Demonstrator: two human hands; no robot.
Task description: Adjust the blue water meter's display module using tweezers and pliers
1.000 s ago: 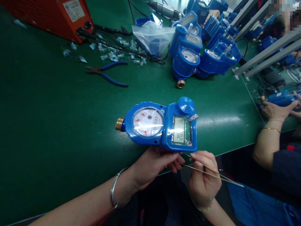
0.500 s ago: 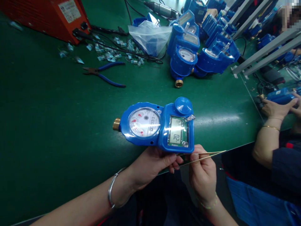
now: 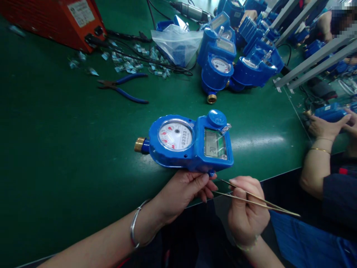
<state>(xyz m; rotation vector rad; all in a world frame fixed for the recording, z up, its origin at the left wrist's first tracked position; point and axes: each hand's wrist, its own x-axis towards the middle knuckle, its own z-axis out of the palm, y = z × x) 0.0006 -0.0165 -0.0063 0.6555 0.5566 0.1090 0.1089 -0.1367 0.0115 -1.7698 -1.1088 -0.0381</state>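
A blue water meter [image 3: 192, 158] lies tilted at the table's near edge, its round dial and small digital display facing up, a brass threaded end at the left. My left hand [image 3: 182, 190] is closed on its lower near side, thumb and finger at a small blue part [image 3: 211, 174] under the display housing. In my right hand [image 3: 248, 208] I pinch a pair of thin gold tweezers [image 3: 267, 204], whose two tips are apart and point left toward that small part. Whether the tips touch anything I cannot tell.
Blue-handled pliers [image 3: 122, 87] lie on the green table [image 3: 69, 149]. Beyond them are small clear pieces [image 3: 128, 63], cables, an orange box [image 3: 55, 22], a plastic bag [image 3: 178, 41] and several blue meters [image 3: 219, 69]. A co-worker's hands [image 3: 325, 128] hold a blue part at right.
The meter has tipped, so more of its near side shows. My right hand and the tweezers have moved right, away from the meter, and the tweezers now slant down to the right.
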